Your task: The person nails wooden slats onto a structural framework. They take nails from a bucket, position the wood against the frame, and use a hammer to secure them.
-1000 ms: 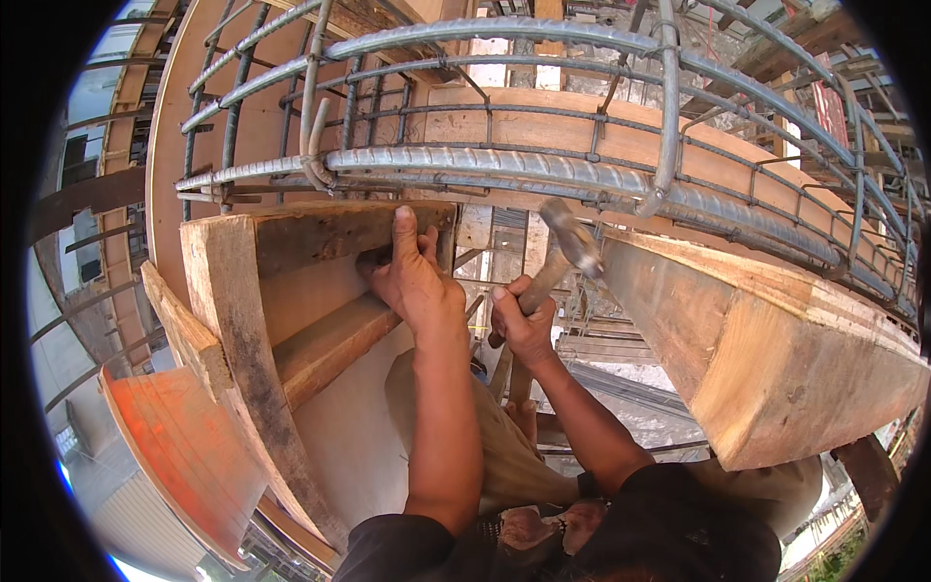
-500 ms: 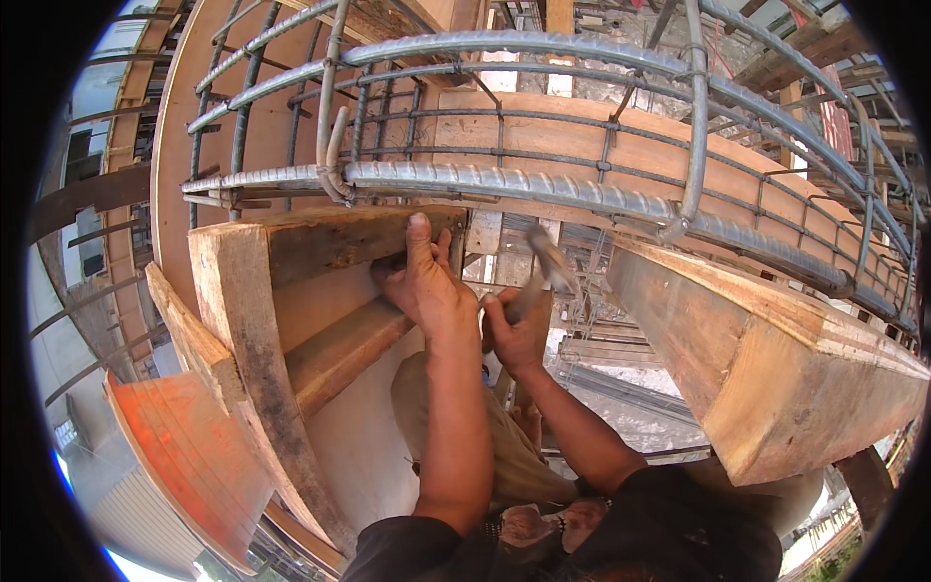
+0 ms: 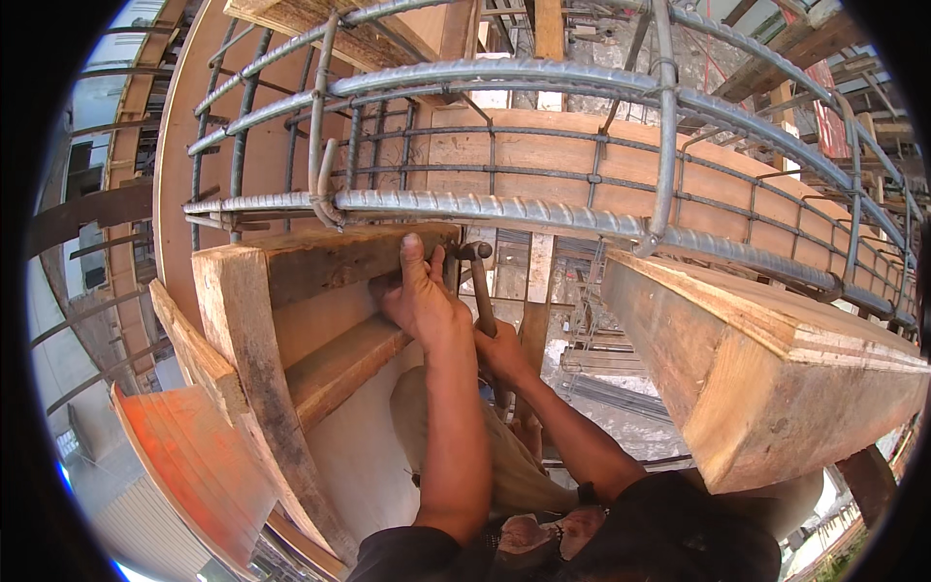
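My right hand [image 3: 501,351] is wrapped round the handle of a hammer [image 3: 481,286]. The hammer stands upright, its dark head beside the right end of a timber-framed panel [image 3: 335,254]. My left hand [image 3: 428,303] is at that same end, closed against the frame with the thumb pointing up along the upper timber. Some of its fingers are hidden in the shadow between the upper and lower timbers, and no nail can be made out. A thick, worn upright timber [image 3: 242,320] forms the left side of the panel.
A cage of ribbed steel bars [image 3: 504,206] crosses just beyond my hands. Plywood formwork [image 3: 562,145] stands behind it. On my right is a large timber-and-plywood box form [image 3: 747,378]. An orange-stained board [image 3: 199,466] leans at lower left. Planks and rubble lie far below.
The hammer head has swung from right of my hands, where it was blurred, leftward to the panel's end. My left hand keeps its place on the frame. The view has shifted slightly.
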A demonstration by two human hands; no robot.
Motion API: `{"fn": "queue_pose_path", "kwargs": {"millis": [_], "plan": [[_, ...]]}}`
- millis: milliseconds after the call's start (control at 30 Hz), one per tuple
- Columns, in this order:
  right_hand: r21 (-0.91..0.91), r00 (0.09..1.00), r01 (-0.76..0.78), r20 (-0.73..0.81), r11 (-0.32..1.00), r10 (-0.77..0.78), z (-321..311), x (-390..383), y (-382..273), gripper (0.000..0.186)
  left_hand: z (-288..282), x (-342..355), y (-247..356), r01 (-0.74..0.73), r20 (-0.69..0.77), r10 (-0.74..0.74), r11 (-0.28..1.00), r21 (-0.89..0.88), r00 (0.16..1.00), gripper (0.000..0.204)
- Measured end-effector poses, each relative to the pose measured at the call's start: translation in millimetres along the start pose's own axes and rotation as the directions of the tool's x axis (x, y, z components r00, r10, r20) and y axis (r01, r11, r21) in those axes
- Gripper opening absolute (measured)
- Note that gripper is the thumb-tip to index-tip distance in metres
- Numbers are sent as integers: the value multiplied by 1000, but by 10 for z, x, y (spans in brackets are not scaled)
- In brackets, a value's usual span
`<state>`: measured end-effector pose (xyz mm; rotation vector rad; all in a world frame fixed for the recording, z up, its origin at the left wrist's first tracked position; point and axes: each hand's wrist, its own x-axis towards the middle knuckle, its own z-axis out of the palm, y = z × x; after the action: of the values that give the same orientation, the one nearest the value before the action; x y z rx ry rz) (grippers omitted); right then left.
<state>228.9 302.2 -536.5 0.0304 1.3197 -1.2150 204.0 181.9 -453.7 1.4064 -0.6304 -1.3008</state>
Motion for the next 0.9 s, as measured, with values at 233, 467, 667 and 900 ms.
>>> {"fn": "queue_pose_path", "kwargs": {"millis": [233,467,667,900], "plan": [[299,848,501,-357,812,-392,82,-209,-204,29,34,14,22,-10,9,10,1000,-9,1000,46],[14,982,132,-135,991,-129,-35,-67,-33,27,-30,58,-31,-31,64,33,999,-31,997,52],[-196,859,314,-358,929,-365,-19,-44,84,28,9,65,-120,-1,40,3,999,-43,999,50],[130,988,95,-136,987,-77,10,-162,8,27,1,59,-24,-22,30,22,1000,-20,999,47]]}}
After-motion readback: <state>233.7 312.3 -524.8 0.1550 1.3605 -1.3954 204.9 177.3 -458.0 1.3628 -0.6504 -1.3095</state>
